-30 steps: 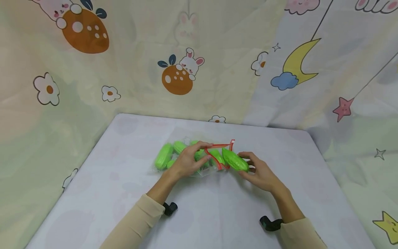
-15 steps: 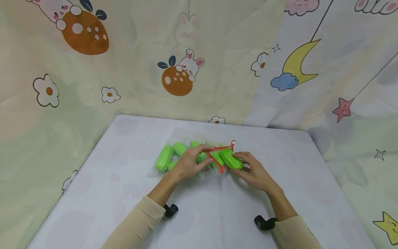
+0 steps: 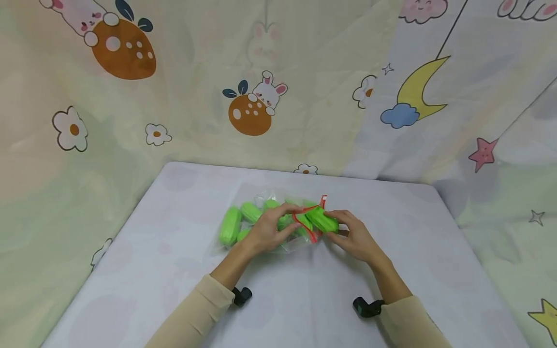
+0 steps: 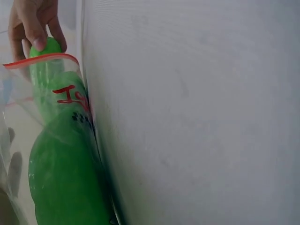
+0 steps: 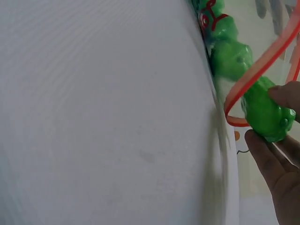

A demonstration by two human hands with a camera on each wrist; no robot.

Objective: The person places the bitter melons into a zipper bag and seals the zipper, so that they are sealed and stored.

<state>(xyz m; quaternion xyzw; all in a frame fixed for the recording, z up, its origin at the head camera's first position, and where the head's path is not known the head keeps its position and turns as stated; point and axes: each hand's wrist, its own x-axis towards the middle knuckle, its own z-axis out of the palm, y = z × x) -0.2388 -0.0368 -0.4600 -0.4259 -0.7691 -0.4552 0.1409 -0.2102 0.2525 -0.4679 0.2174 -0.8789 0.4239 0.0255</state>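
A clear zip bag with a red zip edge lies on the table, and several bright green ridged toy vegetables fill it. My left hand grips the bag by its mouth, thumb and fingers at the red edges, which gape apart. In my right hand, one more green ridged toy vegetable is held by the near end between thumb and fingers. Its far end is inside the bag's opening, as the left wrist view shows through the plastic. Red handwriting marks the bag's side.
The table has a white cover with rounded back corners. A patterned cloth with bunnies, flowers and a moon hangs behind and beside it. Black wrist cameras jut from both cuffs.
My right hand has moved left, bringing the green toy vegetable from in front of the bag's mouth partly into it. My left hand keeps its grip on the bag, shifting only slightly.
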